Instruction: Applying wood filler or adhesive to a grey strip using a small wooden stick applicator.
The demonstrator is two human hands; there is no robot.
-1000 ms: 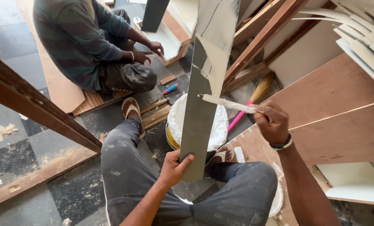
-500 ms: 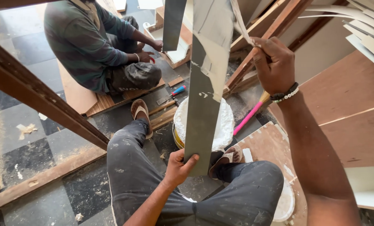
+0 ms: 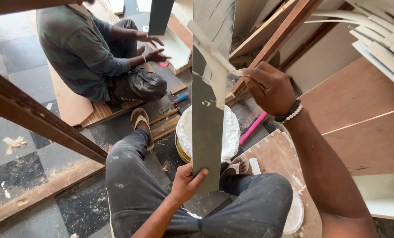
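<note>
So the left hand (image 3: 186, 183) is wrapped around the bottom end of a long grey strip (image 3: 208, 128), thumb on the front face and fingers curled behind it, pretty firm grip. The strip stands nearly upright btw, running from the lap up to the top edge of the view, w/ white smears of paste on its upper half. The right hand (image 3: 267, 88) is up beside the strip about halfway, fingers pinched shut on a thin pale stick (image 3: 214, 50) that lies slanted across the strip's face, touching it. There's a beaded bracelet (image 3: 289, 113) on that wrist. Right behind the strip's lower part, on the floor between the feet, sits a bucket (image 3: 230, 132) full of white paste w/ a yellowish rim; the strip covers its middle. A pink-handled tool (image 3: 253, 128) lies just beside the bucket on the right. Knees in dusty grey trousers (image 3: 131, 185) are on either side of the strip, sandals (image 3: 140, 120) on. Brown boards (image 3: 360, 110) lean at the right and a dark wood beam (image 3: 42, 123) cuts across the left. Another person (image 3: 87, 57) sits on a board farther back at the top left, both hands out toward a white tray-like box (image 3: 177, 50), well apart from the strip. A screwdriver w/ a red/blue handle (image 3: 180, 98) lies on the tiled floor (image 3: 20, 167) between the two people.
</note>
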